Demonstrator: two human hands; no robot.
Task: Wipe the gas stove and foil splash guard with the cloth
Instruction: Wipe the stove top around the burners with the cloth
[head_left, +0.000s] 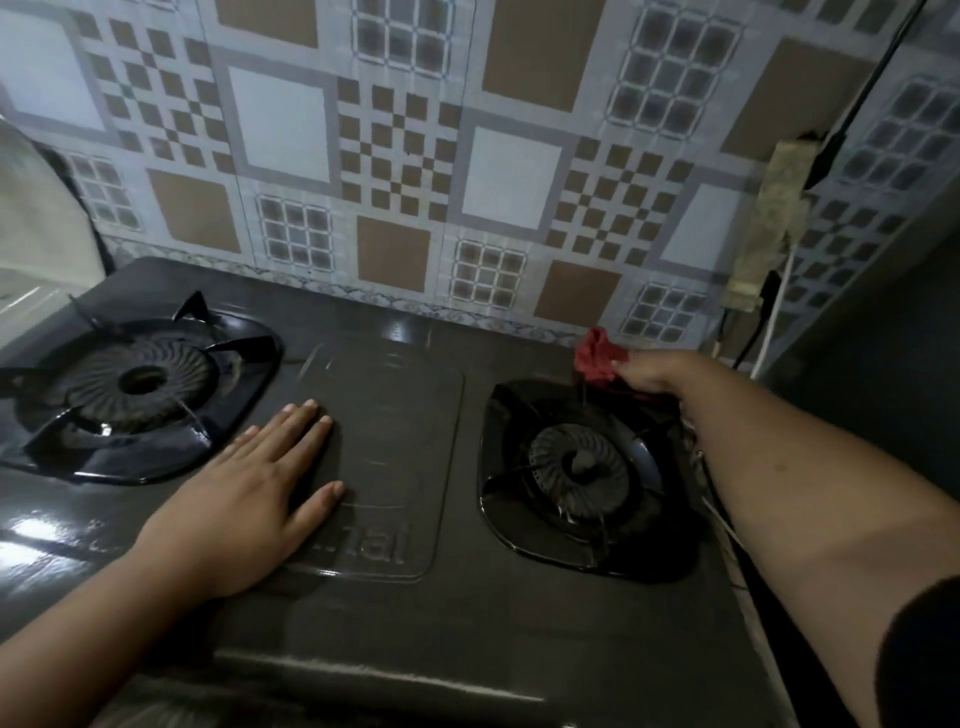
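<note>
A dark two-burner gas stove (395, 415) fills the lower view, with a left burner (140, 382) and a right burner (576, 465). Behind it stands the patterned foil splash guard (415, 156) with brown and white squares. My left hand (249, 483) lies flat, fingers spread, on the stove's middle panel and holds nothing. My right hand (654, 374) is at the stove's back right corner, behind the right burner, gripping a bunched red cloth (597, 356) that touches the stove top near the foot of the splash guard.
A taped strip and cables (774, 223) hang on the wall at the right. A pale object (41, 208) stands at the left edge beside the stove. A dark wall (883, 338) closes in on the right.
</note>
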